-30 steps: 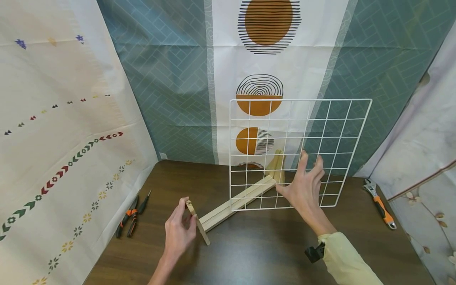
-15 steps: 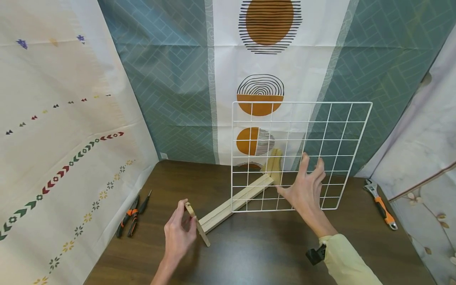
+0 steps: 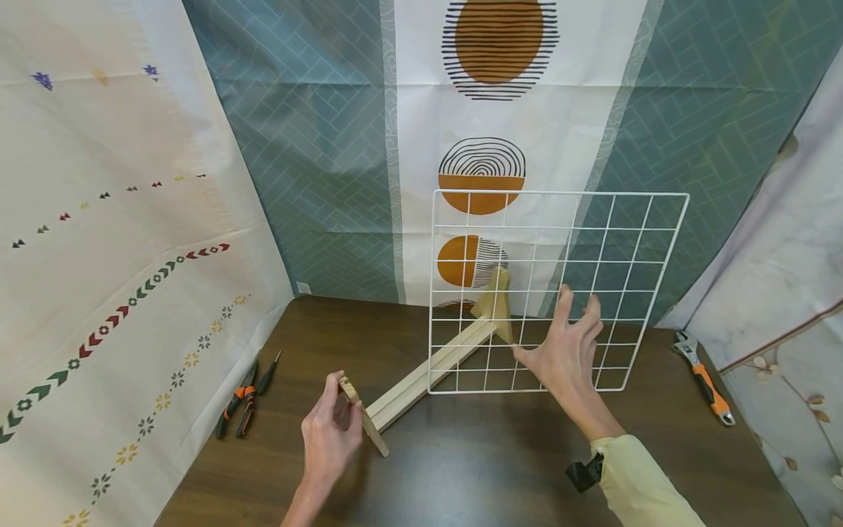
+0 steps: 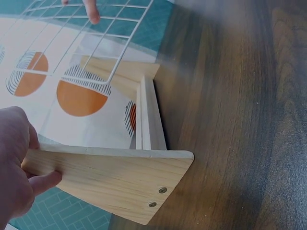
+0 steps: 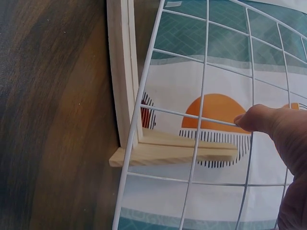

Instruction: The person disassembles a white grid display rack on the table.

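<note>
Wire grid (image 3: 533,291) in the right hand (image 3: 569,344), near end board (image 4: 115,179) in the left hand (image 3: 331,432)

Left hand: pinching the near end board between thumb and fingers at its free end; narrow grip. Board stands on edge, tilted. Two screw heads (image 4: 162,190) show in its outer face, close to the corner by the counter (image 3: 487,454).

Long pale wooden rail (image 4: 152,115) runs from this board diagonally back along the counter to the far end board (image 5: 168,155). A groove line follows the rail's length. In the head view the far board shows through the grid's wires.

Right hand: fingers spread wide across the white wires, holding the grid roughly upright; thumb on a wire near a crossing. Grid overlaps the back part of the rail in the head view. Cannot tell if its lower edge touches the counter.

Black device (image 3: 585,472) at the right wrist, beside a pale yellow sleeve (image 3: 648,479).

Counter's left side: pliers (image 3: 227,417) and screwdriver (image 3: 265,377), just beside each other, black and orange. Right side, well apart from these: adjustable wrench (image 3: 703,379), orange handle.

Backdrop: teal-and-white cloth (image 3: 316,161), orange discs.
</note>
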Demonstrator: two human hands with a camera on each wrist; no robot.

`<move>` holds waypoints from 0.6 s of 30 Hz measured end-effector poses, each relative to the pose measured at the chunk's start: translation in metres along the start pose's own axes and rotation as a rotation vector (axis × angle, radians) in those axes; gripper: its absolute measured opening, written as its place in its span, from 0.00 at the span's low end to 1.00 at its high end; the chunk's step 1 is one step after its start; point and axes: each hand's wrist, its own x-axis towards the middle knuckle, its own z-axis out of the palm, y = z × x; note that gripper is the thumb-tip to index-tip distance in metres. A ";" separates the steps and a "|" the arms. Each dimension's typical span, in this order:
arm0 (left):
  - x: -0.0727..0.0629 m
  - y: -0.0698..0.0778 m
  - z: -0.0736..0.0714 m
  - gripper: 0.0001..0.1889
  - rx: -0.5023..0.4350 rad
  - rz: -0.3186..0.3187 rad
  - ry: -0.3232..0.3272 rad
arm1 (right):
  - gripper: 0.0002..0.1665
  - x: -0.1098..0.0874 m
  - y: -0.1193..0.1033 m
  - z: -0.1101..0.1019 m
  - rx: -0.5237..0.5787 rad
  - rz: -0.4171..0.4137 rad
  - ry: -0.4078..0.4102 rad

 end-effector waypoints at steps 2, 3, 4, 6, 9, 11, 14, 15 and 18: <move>0.000 0.001 0.000 0.33 0.004 0.007 0.011 | 0.79 0.000 0.000 0.000 0.002 0.008 -0.005; 0.000 0.001 0.000 0.33 0.006 0.014 0.019 | 0.79 -0.001 0.000 0.000 0.002 0.011 -0.007; 0.000 0.001 -0.001 0.33 0.007 0.018 0.024 | 0.79 -0.001 0.000 0.000 0.003 0.014 -0.009; -0.001 0.002 -0.001 0.34 0.010 0.025 0.031 | 0.79 -0.001 0.000 0.000 0.006 0.018 -0.008; -0.002 0.003 -0.002 0.34 0.009 0.013 0.025 | 0.79 -0.001 0.000 0.000 0.004 0.016 0.000; -0.003 0.004 -0.003 0.34 0.010 0.000 0.019 | 0.79 -0.001 0.001 0.001 0.002 0.014 0.005; -0.004 0.006 -0.004 0.33 0.015 -0.024 0.009 | 0.79 -0.002 0.001 0.001 0.001 0.012 0.007; -0.005 0.006 -0.004 0.32 0.016 -0.032 0.008 | 0.79 -0.002 0.001 0.001 0.001 0.014 0.006; -0.006 0.006 -0.005 0.31 0.027 -0.050 0.003 | 0.79 -0.002 0.001 0.002 0.003 0.020 0.001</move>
